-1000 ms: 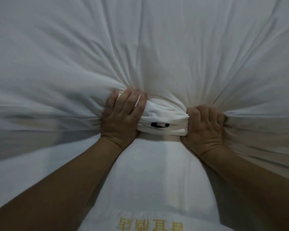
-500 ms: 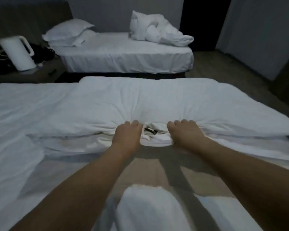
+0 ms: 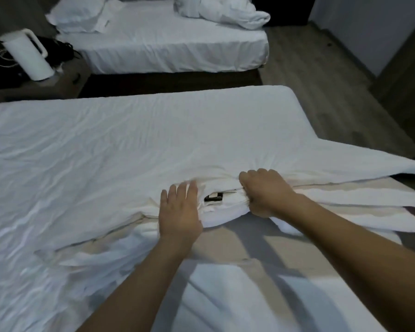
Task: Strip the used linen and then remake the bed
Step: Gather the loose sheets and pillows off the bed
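A white duvet (image 3: pixel 134 144) lies spread flat over the near bed, its near edge folded and bunched in front of me. A small black tag (image 3: pixel 213 197) shows on that edge between my hands. My left hand (image 3: pixel 179 212) rests flat on the bunched edge with its fingers straight. My right hand (image 3: pixel 265 192) grips the duvet edge just right of the tag, fingers curled round the fabric. Beige mattress (image 3: pixel 228 245) shows under the lifted edge.
A second bed (image 3: pixel 173 44) stands beyond, with a pillow (image 3: pixel 78 14) at its left end and a crumpled duvet (image 3: pixel 223 10) at its right. A white kettle (image 3: pixel 27 55) sits on a nightstand at the far left. Wooden floor (image 3: pixel 326 75) runs along the right.
The duvet was billowed up in front of the camera, then dropped flat onto the bed. My left hand let go of the bunched edge and now lies flat on it.
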`<state>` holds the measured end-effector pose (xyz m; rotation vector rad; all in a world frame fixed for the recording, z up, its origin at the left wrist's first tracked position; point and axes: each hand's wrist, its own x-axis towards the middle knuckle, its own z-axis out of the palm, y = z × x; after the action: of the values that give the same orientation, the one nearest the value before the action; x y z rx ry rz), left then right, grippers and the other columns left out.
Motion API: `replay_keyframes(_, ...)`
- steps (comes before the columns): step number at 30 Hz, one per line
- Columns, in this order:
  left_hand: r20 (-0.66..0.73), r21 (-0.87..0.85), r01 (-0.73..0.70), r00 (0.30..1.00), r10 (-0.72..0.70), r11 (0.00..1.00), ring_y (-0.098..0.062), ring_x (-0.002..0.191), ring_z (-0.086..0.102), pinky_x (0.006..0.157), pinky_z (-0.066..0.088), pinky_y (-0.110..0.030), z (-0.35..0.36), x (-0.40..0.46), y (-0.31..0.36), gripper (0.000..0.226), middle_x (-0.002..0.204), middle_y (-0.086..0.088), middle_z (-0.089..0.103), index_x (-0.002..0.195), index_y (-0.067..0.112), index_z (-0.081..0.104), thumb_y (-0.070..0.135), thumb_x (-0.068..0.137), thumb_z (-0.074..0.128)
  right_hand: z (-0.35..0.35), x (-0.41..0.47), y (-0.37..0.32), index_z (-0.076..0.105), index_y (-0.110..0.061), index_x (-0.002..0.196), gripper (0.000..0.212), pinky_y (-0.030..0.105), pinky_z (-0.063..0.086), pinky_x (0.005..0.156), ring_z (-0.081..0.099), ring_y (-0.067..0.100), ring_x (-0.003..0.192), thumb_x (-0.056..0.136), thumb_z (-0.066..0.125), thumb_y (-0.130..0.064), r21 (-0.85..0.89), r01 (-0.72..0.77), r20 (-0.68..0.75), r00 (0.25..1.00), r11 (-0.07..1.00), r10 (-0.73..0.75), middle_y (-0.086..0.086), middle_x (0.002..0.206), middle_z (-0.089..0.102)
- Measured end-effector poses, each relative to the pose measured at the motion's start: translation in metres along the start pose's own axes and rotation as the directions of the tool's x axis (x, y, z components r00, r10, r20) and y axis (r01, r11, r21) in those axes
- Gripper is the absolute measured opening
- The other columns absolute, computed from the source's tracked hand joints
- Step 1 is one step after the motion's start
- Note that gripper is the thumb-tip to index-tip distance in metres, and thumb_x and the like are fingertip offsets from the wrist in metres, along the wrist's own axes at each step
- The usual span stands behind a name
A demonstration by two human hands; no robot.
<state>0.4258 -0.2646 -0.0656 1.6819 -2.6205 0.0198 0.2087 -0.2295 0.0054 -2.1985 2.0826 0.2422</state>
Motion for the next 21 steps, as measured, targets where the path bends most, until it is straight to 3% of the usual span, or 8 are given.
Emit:
replay_keyframes(3,0.050,-0.089,0.015,0.999,-0.011,0.996,-0.027,0.087,0.062,0.078,0.044,-0.033,0.014,0.013,-0.008,0.045,0.094,-0.003,0.063,0.099,0.017,0.060,0.024,0.059,0.077,0.045,-0.005,-0.020,0.053,-0.010,0.089,0.041,0.035,0.031,0.062,0.050,0.032,0.071,0.049,0.058,-0.004,0.032,-0.044,-0.310,0.949,0.998,0.052,0.009,0.082,0.049)
replay_keyframes(5,0.160,-0.111,0.042,0.987,-0.024,0.993,-0.026,0.089,0.059,0.073,0.039,-0.030,0.016,0.020,-0.010,0.034,0.098,-0.002,0.059,0.102,0.017,0.055,0.020,0.071,0.068,0.080,-0.012,-0.040,0.058,-0.001,0.115,0.055,0.047,0.040,0.088,0.054,0.039,0.091,0.061,0.053,-0.003,0.058,-0.117,-0.412,0.902,0.991,0.131,0.016,0.101,0.053)
replay_keyframes(6,0.182,-0.098,0.040,0.983,-0.021,0.994,-0.026,0.091,0.058,0.073,0.037,-0.030,0.018,0.023,-0.010,0.033,0.101,-0.002,0.057,0.105,0.017,0.053,0.016,0.074,0.063,0.095,-0.016,-0.049,0.052,0.001,0.129,0.060,0.053,0.033,0.103,0.051,0.043,0.106,0.069,0.050,-0.002,0.034,-0.164,-0.425,0.890,0.986,0.163,0.020,0.114,0.052)
replay_keyframes(9,0.065,-0.043,-0.059,0.996,0.062,0.997,-0.028,0.077,0.053,0.070,0.039,-0.033,0.034,0.029,-0.012,0.043,0.093,-0.006,0.053,0.100,0.013,0.053,0.010,0.059,0.065,0.124,-0.014,-0.057,0.041,0.001,0.142,0.063,0.060,0.016,0.115,0.043,0.046,0.123,0.079,0.043,-0.001,-0.058,-0.246,-0.443,0.875,0.968,0.196,0.025,0.131,0.046)
replay_keyframes(11,-0.012,-0.003,-0.107,0.994,0.107,0.994,-0.027,0.069,0.049,0.070,0.043,-0.036,0.051,0.028,-0.012,0.045,0.084,-0.007,0.051,0.093,0.010,0.056,0.005,0.049,0.064,0.133,-0.002,-0.052,0.050,0.001,0.132,0.060,0.057,0.027,0.110,0.049,0.041,0.108,0.072,0.052,-0.003,-0.120,-0.266,-0.382,0.901,0.956,0.203,0.021,0.114,0.051)
replay_keyframes(14,0.036,-0.050,-0.052,0.998,0.053,0.997,-0.025,0.085,0.052,0.077,0.039,-0.032,0.052,0.029,-0.003,0.039,0.096,-0.004,0.052,0.104,0.015,0.052,0.005,0.066,0.060,0.114,0.021,-0.043,0.059,-0.007,0.089,0.039,0.041,0.040,0.075,0.051,0.031,0.073,0.051,0.068,-0.003,-0.059,-0.286,-0.273,0.926,0.956,0.260,0.010,0.079,0.052)
replay_keyframes(17,0.099,-0.125,0.066,0.994,-0.054,0.990,-0.024,0.098,0.054,0.078,0.040,-0.029,0.014,0.047,0.000,0.032,0.106,-0.002,0.056,0.107,0.017,0.051,0.010,0.077,0.055,0.062,0.043,-0.029,0.052,-0.016,0.101,0.029,0.036,0.033,0.077,0.055,0.028,0.090,0.072,0.056,-0.012,-0.017,-0.262,-0.132,0.957,0.965,0.257,0.004,0.094,0.058)
replay_keyframes(21,0.009,-0.199,0.050,0.999,-0.049,0.979,-0.026,0.093,0.058,0.072,0.044,-0.030,-0.090,0.082,-0.018,0.025,0.101,-0.005,0.062,0.099,0.017,0.054,0.014,0.075,0.059,-0.054,0.051,-0.017,0.049,-0.018,0.104,0.026,0.035,0.034,0.074,0.055,0.027,0.090,0.079,0.050,-0.015,-0.031,-0.218,-0.253,0.946,0.976,0.203,0.004,0.099,0.061)
